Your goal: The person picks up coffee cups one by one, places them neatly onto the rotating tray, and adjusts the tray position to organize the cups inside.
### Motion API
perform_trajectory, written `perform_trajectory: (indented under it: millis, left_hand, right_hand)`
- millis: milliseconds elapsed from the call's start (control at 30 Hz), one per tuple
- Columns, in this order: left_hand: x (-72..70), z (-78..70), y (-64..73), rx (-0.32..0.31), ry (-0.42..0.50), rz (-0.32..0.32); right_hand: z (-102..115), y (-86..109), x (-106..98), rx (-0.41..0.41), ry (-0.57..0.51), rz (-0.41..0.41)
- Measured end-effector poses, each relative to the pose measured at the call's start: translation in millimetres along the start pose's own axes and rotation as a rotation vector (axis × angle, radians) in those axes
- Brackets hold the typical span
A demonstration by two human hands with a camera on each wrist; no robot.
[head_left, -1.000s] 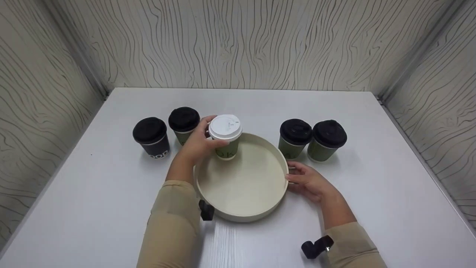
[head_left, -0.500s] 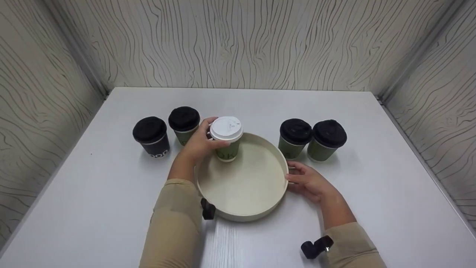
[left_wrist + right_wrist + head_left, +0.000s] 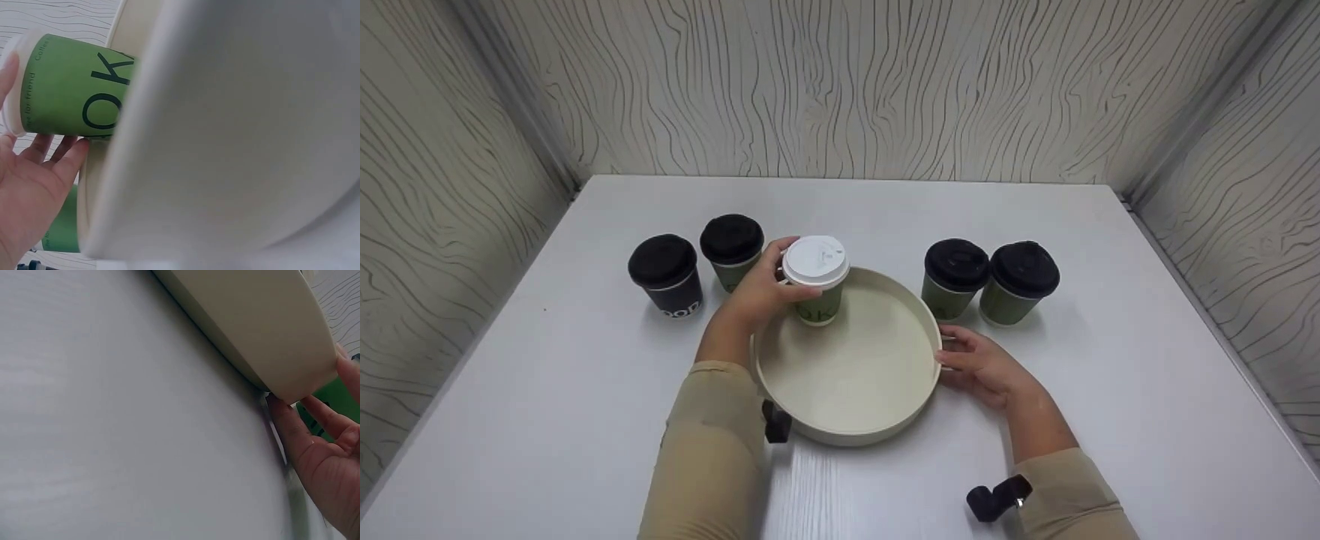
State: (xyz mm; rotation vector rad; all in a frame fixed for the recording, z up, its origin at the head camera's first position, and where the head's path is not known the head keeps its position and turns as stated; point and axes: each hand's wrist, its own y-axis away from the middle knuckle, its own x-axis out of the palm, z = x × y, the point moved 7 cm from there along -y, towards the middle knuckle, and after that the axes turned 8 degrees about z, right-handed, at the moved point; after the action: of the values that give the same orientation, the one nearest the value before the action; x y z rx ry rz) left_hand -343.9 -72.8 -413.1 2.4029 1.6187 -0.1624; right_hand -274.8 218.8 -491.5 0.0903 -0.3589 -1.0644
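My left hand (image 3: 757,294) holds a green paper coffee cup (image 3: 819,306) with a white lid (image 3: 815,259), its fingers and thumb around the upper part. The cup is upright, inside the far left part of a round cream tray (image 3: 855,375). Dark letters show on the cup (image 3: 67,84) in the left wrist view, where the tray wall (image 3: 225,140) hides its base. At the tray's right side, my right hand (image 3: 979,367) grips the wall, thumb at the rim. In the right wrist view, fingers of this hand (image 3: 332,461) reach the tray's lower edge (image 3: 270,337).
A black cup (image 3: 671,289) and a green cup (image 3: 731,251), both black-lidded, stand left of the tray. Two more green cups, a nearer one (image 3: 950,296) and an outer one (image 3: 1011,304), stand at its right. All rest on a white table (image 3: 1147,375) before patterned walls (image 3: 847,90).
The white-lidded cup and my left hand have shifted very slightly toward me over the last second. My right hand and the tray stay in place.
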Motion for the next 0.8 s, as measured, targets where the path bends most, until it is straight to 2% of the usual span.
perform_trajectory:
  millis: [333,600,800]
  left_hand:
    - [-0.3,0.5,0.0,-0.006,-0.034,0.015]
    - [-0.4,0.3,0.8,0.014,0.031,0.037]
    - [-3.2,1.8,2.1,0.014,0.062,0.030]
  right_hand:
    - [0.1,0.2,0.0,0.007,0.000,-0.009]
    - [-0.2,0.6,0.3,0.010,-0.001,-0.004]
    - [-0.2,0.4,0.4,-0.001,-0.010,0.002]
